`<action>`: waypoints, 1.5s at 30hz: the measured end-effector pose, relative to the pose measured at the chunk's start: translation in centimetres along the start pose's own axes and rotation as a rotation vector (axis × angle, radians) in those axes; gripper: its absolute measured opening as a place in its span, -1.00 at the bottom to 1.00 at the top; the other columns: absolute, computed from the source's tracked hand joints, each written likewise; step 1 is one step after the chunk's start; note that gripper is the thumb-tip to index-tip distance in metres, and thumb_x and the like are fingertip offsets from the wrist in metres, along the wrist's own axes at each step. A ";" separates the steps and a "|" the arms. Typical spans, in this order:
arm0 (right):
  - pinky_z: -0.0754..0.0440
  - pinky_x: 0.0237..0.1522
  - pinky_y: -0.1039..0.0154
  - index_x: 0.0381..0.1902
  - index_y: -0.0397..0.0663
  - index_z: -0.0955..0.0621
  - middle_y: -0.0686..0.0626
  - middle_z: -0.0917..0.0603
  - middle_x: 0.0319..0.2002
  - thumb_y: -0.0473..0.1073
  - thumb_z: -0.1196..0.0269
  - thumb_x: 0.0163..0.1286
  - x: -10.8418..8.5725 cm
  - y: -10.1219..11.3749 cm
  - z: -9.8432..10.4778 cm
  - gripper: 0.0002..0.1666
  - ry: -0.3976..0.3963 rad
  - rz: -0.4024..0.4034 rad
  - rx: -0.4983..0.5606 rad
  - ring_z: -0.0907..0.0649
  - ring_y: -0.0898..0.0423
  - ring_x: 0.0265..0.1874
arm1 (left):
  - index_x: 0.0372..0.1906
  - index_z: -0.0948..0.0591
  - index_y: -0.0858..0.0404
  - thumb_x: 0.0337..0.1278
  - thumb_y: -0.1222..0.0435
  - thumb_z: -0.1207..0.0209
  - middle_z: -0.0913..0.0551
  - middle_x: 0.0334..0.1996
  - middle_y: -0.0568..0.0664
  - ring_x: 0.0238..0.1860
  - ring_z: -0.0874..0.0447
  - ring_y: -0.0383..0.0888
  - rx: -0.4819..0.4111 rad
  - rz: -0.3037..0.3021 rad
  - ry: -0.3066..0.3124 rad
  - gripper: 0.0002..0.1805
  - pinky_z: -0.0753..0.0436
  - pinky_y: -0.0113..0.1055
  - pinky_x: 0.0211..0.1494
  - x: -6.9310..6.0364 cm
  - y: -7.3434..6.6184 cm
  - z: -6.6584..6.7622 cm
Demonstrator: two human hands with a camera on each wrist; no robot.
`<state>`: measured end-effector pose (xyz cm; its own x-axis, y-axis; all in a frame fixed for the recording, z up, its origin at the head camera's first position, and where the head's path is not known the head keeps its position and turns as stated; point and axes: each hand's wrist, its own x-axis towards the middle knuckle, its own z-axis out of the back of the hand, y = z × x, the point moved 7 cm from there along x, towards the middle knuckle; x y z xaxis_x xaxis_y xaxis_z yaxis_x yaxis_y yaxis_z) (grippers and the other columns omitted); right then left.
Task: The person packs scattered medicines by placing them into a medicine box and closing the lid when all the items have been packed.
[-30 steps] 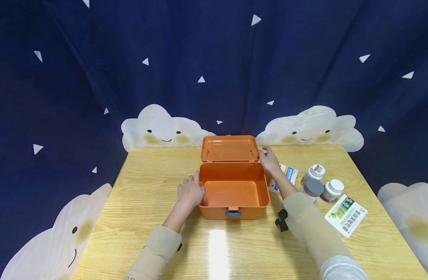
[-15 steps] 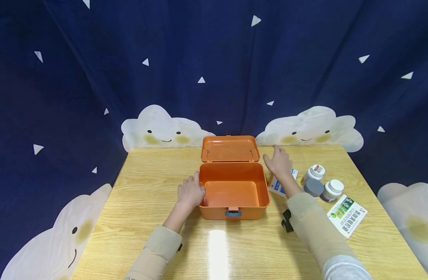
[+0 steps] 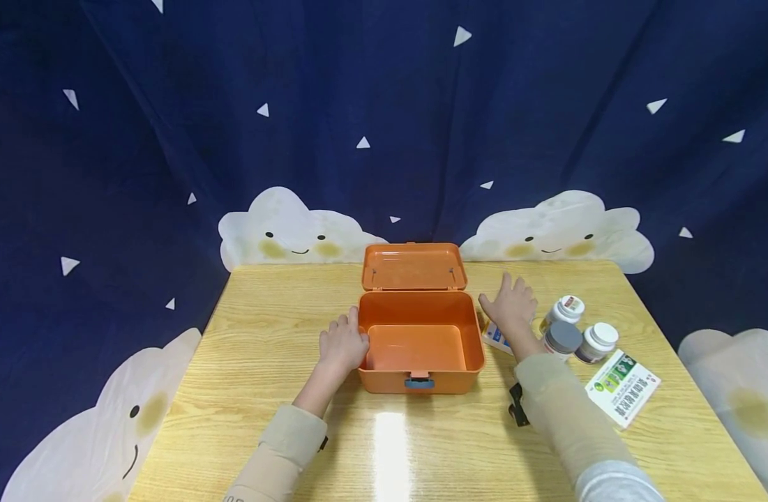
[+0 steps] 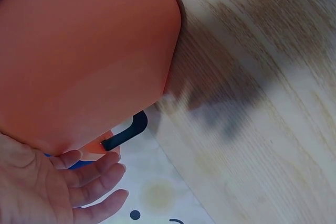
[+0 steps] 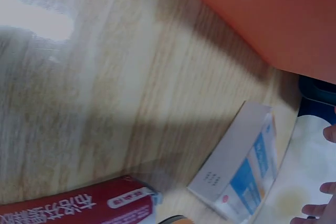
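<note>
An orange box [image 3: 415, 348] stands on the table, its lid [image 3: 414, 266] tipped back and its inside bare. At the box's left rim is my left hand [image 3: 342, 344], thumb over the edge; in the left wrist view the hand [image 4: 58, 184] has its fingers loosely extended beside the box wall [image 4: 89, 56]. My right hand [image 3: 512, 307] is spread with nothing in it, above a small white and blue carton [image 3: 497, 337] that it partly covers. The right wrist view has that carton [image 5: 241, 166] on the table and my fingertips [image 5: 328, 187] at the right edge.
Right of the right hand stand a white-capped bottle [image 3: 563, 310], a grey-capped bottle [image 3: 562, 337] and another white-capped bottle [image 3: 597, 341]. A white and green carton [image 3: 622, 388] lies nearer. A red carton [image 5: 84, 205] shows in the right wrist view. A patterned dark curtain [image 3: 415, 104] hangs behind.
My right hand has moved right, away from the box's back right corner, and its fingers have spread. The left hand has stayed at the left rim.
</note>
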<state>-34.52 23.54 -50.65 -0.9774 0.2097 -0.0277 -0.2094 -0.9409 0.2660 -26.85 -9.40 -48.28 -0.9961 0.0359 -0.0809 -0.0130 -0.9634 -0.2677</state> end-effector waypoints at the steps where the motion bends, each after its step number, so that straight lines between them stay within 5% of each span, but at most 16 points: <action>1: -0.25 0.01 -0.29 0.34 -0.27 -0.03 -0.47 -0.14 0.19 0.24 -0.04 0.20 0.0 -0.2 -0.2 -0.03 0.009 -0.010 -0.004 -0.21 -0.43 0.12 | 0.25 -0.19 0.24 0.13 0.15 0.06 -0.47 -0.06 0.19 -0.11 -0.46 0.14 0.000 0.000 -0.001 -0.44 -0.43 0.05 -0.10 0.0 0.0 0.0; 24: -0.26 0.06 -0.25 0.31 -0.45 0.07 -0.68 -0.07 0.08 0.32 0.01 0.21 -1.2 -2.6 -3.1 0.09 0.153 -0.194 -0.049 -0.24 -0.53 0.04 | 0.24 -0.19 0.24 0.14 0.16 0.07 -0.47 -0.08 0.19 -0.13 -0.46 0.14 -0.011 0.000 0.002 -0.45 -0.43 0.04 -0.10 -0.1 -0.1 0.1; 45: -0.36 -0.01 -0.24 0.29 -0.43 0.04 -0.70 -0.01 0.10 0.30 -0.08 0.14 -1.8 -3.0 -3.9 0.11 0.175 -0.281 0.021 -0.17 -0.53 0.12 | 0.22 -0.19 0.24 0.14 0.16 0.06 -0.48 -0.11 0.20 -0.16 -0.47 0.14 -0.007 -0.001 -0.006 -0.46 -0.44 0.04 -0.13 0.0 0.0 -0.1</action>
<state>-32.26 24.92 -55.17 -0.8723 0.4094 -0.2674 -0.4724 -0.8469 0.2440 -26.80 -9.42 -48.36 -0.9966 0.0350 -0.0750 -0.0131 -0.9615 -0.2745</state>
